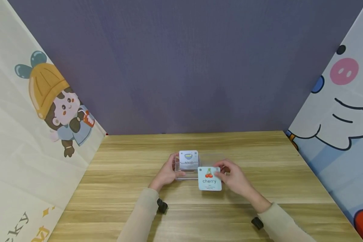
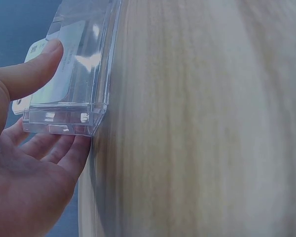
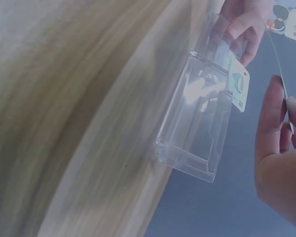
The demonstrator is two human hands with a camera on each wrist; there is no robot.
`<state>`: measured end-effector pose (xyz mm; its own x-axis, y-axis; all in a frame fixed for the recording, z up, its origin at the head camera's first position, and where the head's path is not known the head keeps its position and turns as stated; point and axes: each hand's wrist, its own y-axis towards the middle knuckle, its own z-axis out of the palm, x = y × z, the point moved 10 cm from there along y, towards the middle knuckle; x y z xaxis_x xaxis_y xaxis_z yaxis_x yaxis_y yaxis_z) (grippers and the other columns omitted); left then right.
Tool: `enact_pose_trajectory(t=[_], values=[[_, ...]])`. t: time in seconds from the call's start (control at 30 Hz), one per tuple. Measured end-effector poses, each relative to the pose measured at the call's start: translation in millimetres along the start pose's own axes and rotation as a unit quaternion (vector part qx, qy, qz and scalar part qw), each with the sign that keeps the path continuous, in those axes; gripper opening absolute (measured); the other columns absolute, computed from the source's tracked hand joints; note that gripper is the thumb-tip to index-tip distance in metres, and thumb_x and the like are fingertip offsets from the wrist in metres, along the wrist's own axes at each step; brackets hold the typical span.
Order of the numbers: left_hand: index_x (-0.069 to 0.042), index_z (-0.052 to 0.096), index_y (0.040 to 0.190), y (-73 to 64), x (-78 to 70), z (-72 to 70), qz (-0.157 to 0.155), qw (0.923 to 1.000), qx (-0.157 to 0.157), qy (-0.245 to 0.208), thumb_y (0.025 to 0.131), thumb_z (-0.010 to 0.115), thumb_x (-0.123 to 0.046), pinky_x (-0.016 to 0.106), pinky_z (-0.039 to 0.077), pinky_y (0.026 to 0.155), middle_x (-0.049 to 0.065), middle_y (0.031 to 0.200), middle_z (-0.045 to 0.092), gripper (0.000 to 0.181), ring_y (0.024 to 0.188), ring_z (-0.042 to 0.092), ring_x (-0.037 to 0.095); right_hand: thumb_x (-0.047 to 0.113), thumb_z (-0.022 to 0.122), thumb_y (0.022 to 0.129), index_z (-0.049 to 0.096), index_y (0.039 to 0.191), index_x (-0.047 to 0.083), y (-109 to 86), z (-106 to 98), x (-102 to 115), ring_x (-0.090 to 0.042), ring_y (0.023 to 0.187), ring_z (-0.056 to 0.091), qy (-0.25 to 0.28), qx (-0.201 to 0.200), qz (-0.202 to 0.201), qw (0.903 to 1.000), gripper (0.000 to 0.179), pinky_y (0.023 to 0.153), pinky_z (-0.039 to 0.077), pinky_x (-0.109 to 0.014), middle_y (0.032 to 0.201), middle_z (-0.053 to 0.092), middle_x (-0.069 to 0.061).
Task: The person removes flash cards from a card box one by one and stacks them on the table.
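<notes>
A clear plastic box [image 1: 187, 176] with two compartments stands on the wooden table. In its left compartment, a soup card [image 1: 189, 159] pokes up above the front wall. My left hand [image 1: 167, 172] grips the box's left end, the thumb across the front as the left wrist view shows. A light blue cherry card [image 1: 209, 185] is pinched by its right edge between the thumb and fingers of my right hand [image 1: 234, 176]. That card hangs in front of the right compartment, which holds no card in the right wrist view; there the cherry card appears edge-on.
The wooden table [image 1: 115, 188] runs back to a dark blue-grey wall [image 1: 181, 67]. Printed cloths with cartoon figures hang at the left [image 1: 12, 134] and right. Black wrist devices [image 1: 162, 205] sit at both sleeves.
</notes>
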<state>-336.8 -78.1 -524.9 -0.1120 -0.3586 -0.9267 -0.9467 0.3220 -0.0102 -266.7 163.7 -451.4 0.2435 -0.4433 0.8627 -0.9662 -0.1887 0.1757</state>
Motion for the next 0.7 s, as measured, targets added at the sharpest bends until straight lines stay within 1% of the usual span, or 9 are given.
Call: enact_pose_trajectory(t=[0.13,0.27,0.37,0.53,0.6,0.7], values=[[-0.009,0.032,0.155,-0.2,-1.3,-0.1,0.000,1.0000,0.002,0.004,0.080,0.085,-0.008,0.057,0.041,0.109,0.016,0.128,0.055,0.091,0.121,0.055,0.038,-0.003,0.074,0.088,0.069,0.110,0.003,-2.6,1.4,0.4,-0.018,0.080,0.059,-0.003,0.003,-0.010,0.9999,0.023,0.062,0.053,-0.025,0.097,0.061,-0.007],[-0.009,0.033,0.155,-0.8,-3.5,-0.8,-0.001,1.0000,0.002,0.008,0.080,0.086,-0.010,0.056,0.042,0.109,0.016,0.128,0.055,0.092,0.121,0.055,0.038,-0.004,0.074,0.088,0.070,0.109,0.002,-3.9,2.4,-1.9,-0.018,0.079,0.059,0.003,0.005,-0.009,0.9999,0.022,0.060,0.053,-0.024,0.097,0.061,-0.007],[-0.010,0.033,0.155,-0.9,-3.5,-1.4,-0.005,0.9999,0.002,0.011,0.080,0.086,-0.011,0.055,0.042,0.109,0.014,0.128,0.056,0.092,0.121,0.056,0.037,-0.004,0.074,0.088,0.069,0.110,0.002,-4.6,4.1,-4.9,-0.019,0.079,0.059,0.005,0.011,-0.007,0.9999,0.023,0.055,0.055,-0.027,0.097,0.060,-0.008],[-0.011,0.034,0.155,0.1,-1.6,-2.1,-0.008,0.9997,0.003,0.021,0.079,0.087,-0.014,0.054,0.042,0.110,0.013,0.128,0.057,0.093,0.122,0.055,0.036,-0.005,0.073,0.088,0.068,0.112,0.001,-6.1,7.2,-11.1,-0.019,0.078,0.059,0.009,0.024,0.003,0.9997,0.025,0.054,0.059,-0.036,0.096,0.060,-0.008],[-0.011,0.034,0.155,0.4,-1.9,-2.2,-0.008,0.9997,0.005,0.023,0.079,0.087,-0.014,0.054,0.043,0.109,0.013,0.127,0.057,0.093,0.121,0.056,0.036,-0.005,0.073,0.088,0.068,0.112,0.001,-6.6,8.5,-14.0,-0.018,0.077,0.059,0.010,0.030,0.007,0.9995,0.026,0.054,0.059,-0.036,0.096,0.060,-0.008],[-0.010,0.034,0.154,0.0,-3.6,-2.3,-0.005,0.9996,0.005,0.027,0.079,0.088,-0.014,0.055,0.044,0.108,0.013,0.126,0.057,0.092,0.119,0.056,0.036,-0.005,0.073,0.088,0.068,0.112,0.002,-7.6,9.9,-17.4,-0.018,0.077,0.059,0.007,0.034,0.008,0.9994,0.026,0.053,0.059,-0.035,0.095,0.061,-0.008]])
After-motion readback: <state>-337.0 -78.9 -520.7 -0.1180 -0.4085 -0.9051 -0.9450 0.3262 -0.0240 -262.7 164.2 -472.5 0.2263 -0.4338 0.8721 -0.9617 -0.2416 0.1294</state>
